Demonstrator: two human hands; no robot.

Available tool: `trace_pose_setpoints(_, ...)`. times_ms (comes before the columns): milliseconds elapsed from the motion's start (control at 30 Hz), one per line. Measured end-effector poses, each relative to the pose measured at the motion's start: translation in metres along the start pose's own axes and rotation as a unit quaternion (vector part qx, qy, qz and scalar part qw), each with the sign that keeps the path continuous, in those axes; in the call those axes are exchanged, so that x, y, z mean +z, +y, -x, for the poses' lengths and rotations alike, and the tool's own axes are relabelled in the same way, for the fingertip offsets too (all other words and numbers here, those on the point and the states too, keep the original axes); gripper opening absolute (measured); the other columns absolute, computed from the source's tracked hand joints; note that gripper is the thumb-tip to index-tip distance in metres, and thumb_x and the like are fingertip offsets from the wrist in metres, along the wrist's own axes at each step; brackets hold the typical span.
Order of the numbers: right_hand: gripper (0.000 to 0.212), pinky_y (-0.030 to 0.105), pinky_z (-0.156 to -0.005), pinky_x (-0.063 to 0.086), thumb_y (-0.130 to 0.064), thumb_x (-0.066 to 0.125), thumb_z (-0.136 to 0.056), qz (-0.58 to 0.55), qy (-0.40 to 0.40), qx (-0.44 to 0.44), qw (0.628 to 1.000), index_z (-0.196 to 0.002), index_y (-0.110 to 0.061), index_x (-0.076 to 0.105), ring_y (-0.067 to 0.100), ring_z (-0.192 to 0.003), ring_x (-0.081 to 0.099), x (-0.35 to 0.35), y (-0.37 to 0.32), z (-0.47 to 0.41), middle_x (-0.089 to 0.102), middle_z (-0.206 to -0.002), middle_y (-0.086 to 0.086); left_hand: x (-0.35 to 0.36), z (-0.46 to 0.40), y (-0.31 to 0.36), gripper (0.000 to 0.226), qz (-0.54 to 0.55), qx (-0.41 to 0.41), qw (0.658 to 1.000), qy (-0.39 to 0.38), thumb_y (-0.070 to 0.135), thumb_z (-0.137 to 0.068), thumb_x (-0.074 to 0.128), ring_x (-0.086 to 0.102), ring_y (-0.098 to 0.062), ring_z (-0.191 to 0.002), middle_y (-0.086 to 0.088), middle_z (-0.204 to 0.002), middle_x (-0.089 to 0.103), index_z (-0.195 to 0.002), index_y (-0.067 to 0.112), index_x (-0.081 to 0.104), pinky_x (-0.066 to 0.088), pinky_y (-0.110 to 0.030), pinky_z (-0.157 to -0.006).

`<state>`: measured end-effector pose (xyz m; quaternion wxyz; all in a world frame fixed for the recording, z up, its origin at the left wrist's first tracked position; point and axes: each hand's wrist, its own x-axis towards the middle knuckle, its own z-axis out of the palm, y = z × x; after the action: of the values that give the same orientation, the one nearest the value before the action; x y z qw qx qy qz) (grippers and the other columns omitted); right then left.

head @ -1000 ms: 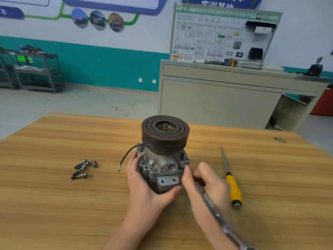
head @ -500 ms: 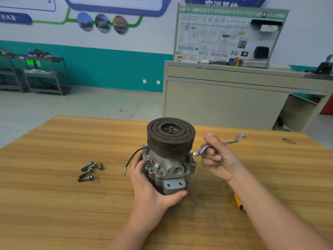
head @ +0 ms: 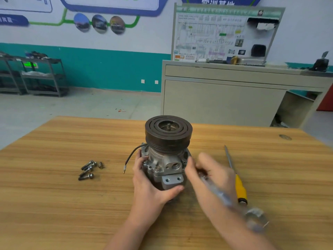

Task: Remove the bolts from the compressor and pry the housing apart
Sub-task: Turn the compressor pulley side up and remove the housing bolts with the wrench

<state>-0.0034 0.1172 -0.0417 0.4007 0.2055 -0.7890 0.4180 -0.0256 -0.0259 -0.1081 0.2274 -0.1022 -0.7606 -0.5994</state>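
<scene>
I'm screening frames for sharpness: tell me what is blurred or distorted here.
Head view: the right hand and its wrench are smeared by motion blur; the compressor, left hand and loose bolts are sharp; the wide lens bows the table edges.

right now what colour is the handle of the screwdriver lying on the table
Yellow, with a black end cap. The screwdriver shows clearly in the head view, beside the right hand.

One head-worn view only, looking forward and down, close over the bench (head: pixel 54 204), far wall behind.
</scene>
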Motion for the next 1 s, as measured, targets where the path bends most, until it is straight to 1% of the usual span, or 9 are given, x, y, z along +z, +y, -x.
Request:
trace_pose_setpoints(100, 0.047, 0.006, -0.047, 0.031, -0.006, 0.062, -0.081, 0.063, -0.037, -0.077, 0.994, -0.068, -0.036, 0.028, -0.004, -0.050, 0.037, 0.005, -0.005, 0.011, 0.027, -0.058, -0.019, -0.002, 0.001, 0.002, 0.104, 0.004, -0.009, 1.000, -0.011, 0.071, -0.043, 0.082, 0.032, -0.020, -0.141, -0.005, -0.154, 0.025, -0.122, 0.064, 0.015, 0.030, -0.046, -0.116)
trace_pose_setpoints(200, 0.037, 0.007, -0.046, 0.034, -0.023, 0.069, -0.085, -0.098, -0.005, 0.080, 0.992, -0.060, -0.026, 0.042, -0.004, -0.044, 0.042, -0.004, 0.006, 0.017, 0.048, -0.051, -0.008, -0.002, 0.002, -0.002, 0.105, 0.008, -0.014, 1.000, -0.017, 0.074, -0.042, 0.081, 0.031, -0.016, -0.141, -0.003, -0.155, 0.024, -0.120, 0.071, 0.011, 0.029, -0.044, -0.117)
trace_pose_setpoints(267, 0.034, 0.013, -0.040, 0.038, -0.028, 0.079, -0.076, -0.266, -0.016, 0.231, 0.936, -0.056, -0.023, 0.052, 0.008, -0.039, 0.052, -0.016, 0.020, 0.007, 0.061, -0.052, 0.004, -0.001, 0.002, -0.003, 0.107, 0.016, -0.023, 0.999, -0.017, 0.073, -0.040, 0.083, 0.032, -0.015, -0.141, -0.001, -0.155, 0.025, -0.119, 0.071, 0.011, 0.029, -0.043, -0.117)
trace_pose_setpoints(367, 0.035, 0.015, -0.034, 0.033, -0.019, 0.085, -0.063, -0.403, -0.127, 0.343, 0.839, -0.053, -0.024, 0.052, 0.014, -0.033, 0.048, -0.028, 0.052, -0.024, 0.058, -0.049, 0.011, 0.000, 0.000, -0.002, 0.107, 0.030, -0.017, 0.999, -0.004, 0.068, -0.039, 0.085, 0.034, -0.008, -0.138, 0.004, -0.151, 0.028, -0.120, 0.069, 0.014, 0.030, -0.040, -0.116)
trace_pose_setpoints(500, 0.046, 0.013, -0.034, 0.026, -0.014, 0.093, -0.052, -0.514, -0.270, 0.426, 0.694, -0.055, -0.013, 0.047, 0.009, -0.029, 0.040, -0.015, 0.073, -0.062, 0.049, -0.045, 0.011, 0.000, -0.001, -0.002, 0.110, 0.017, -0.015, 1.000, 0.001, 0.064, -0.041, 0.084, 0.030, -0.017, -0.142, -0.001, -0.155, 0.023, -0.131, 0.048, 0.022, 0.029, -0.047, -0.116)
trace_pose_setpoints(633, 0.043, 0.010, -0.031, 0.023, -0.012, 0.091, -0.058, -0.565, -0.288, 0.440, 0.635, -0.057, -0.013, 0.048, 0.005, -0.028, 0.037, -0.005, 0.079, -0.068, 0.047, -0.043, 0.007, -0.002, 0.000, 0.000, 0.108, 0.009, -0.028, 0.999, -0.013, 0.069, -0.040, 0.083, 0.030, -0.017, -0.142, 0.000, -0.155, 0.023, -0.126, 0.061, 0.017, 0.029, -0.046, -0.116)
trace_pose_setpoints(700, 0.038, 0.011, -0.031, 0.024, -0.018, 0.090, -0.061, -0.589, -0.208, 0.438, 0.647, -0.059, -0.017, 0.052, 0.006, -0.028, 0.038, -0.005, 0.077, -0.062, 0.047, -0.043, 0.006, -0.003, 0.001, -0.001, 0.107, 0.007, -0.030, 0.999, -0.018, 0.072, -0.040, 0.082, 0.030, -0.016, -0.142, 0.002, -0.156, 0.023, -0.124, 0.065, 0.016, 0.029, -0.045, -0.117)
trace_pose_setpoints(833, 0.031, 0.012, -0.031, 0.024, -0.017, 0.068, -0.075, -0.504, 0.004, 0.409, 0.761, -0.053, -0.022, 0.048, 0.008, -0.029, 0.035, -0.011, 0.064, -0.037, 0.045, -0.042, 0.005, -0.002, 0.000, -0.002, 0.109, 0.016, -0.032, 0.999, -0.013, 0.072, -0.040, 0.083, 0.030, -0.016, -0.142, 0.002, -0.156, 0.023, -0.126, 0.063, 0.017, 0.028, -0.046, -0.117)
trace_pose_setpoints(1000, 0.048, 0.015, -0.034, 0.027, -0.004, 0.058, -0.090, -0.392, 0.058, 0.355, 0.847, -0.049, -0.020, 0.040, 0.012, -0.032, 0.038, -0.010, 0.039, -0.013, 0.049, -0.045, 0.010, -0.002, 0.001, -0.002, 0.108, 0.018, -0.036, 0.999, -0.014, 0.071, -0.040, 0.085, 0.032, -0.016, -0.141, 0.002, -0.155, 0.027, -0.124, 0.068, 0.016, 0.029, -0.046, -0.117)
